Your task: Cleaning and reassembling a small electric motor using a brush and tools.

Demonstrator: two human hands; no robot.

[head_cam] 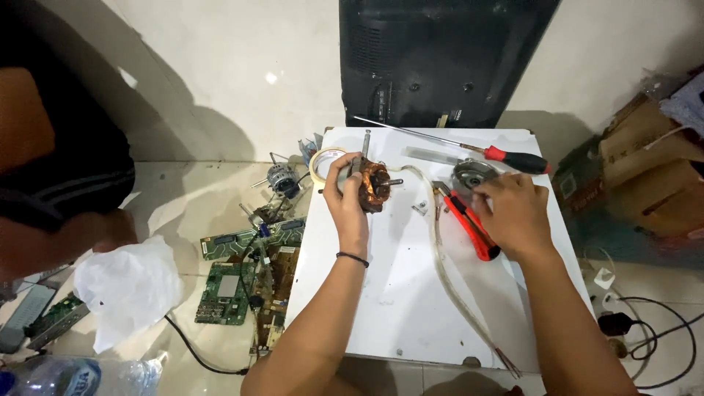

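Note:
My left hand (346, 192) grips a small motor stator (375, 185) with copper windings, held upright just above the white table (396, 293); a thin shaft sticks out of its top. My right hand (513, 213) rests on the table with its fingers on a round metal motor cover (469, 174). Red-handled pliers (469, 224) lie just left of that hand. A long screwdriver (469, 147) with a red and black handle lies at the table's far side. A clear tube of wires (444, 271) runs from the motor toward the near edge.
A roll of tape (320, 163) sits at the table's far left corner. Green circuit boards (235, 282) and a small motor (281, 178) lie on the floor to the left. Another person (59, 183) sits at far left by a white bag (128, 286). A black appliance (433, 59) stands behind.

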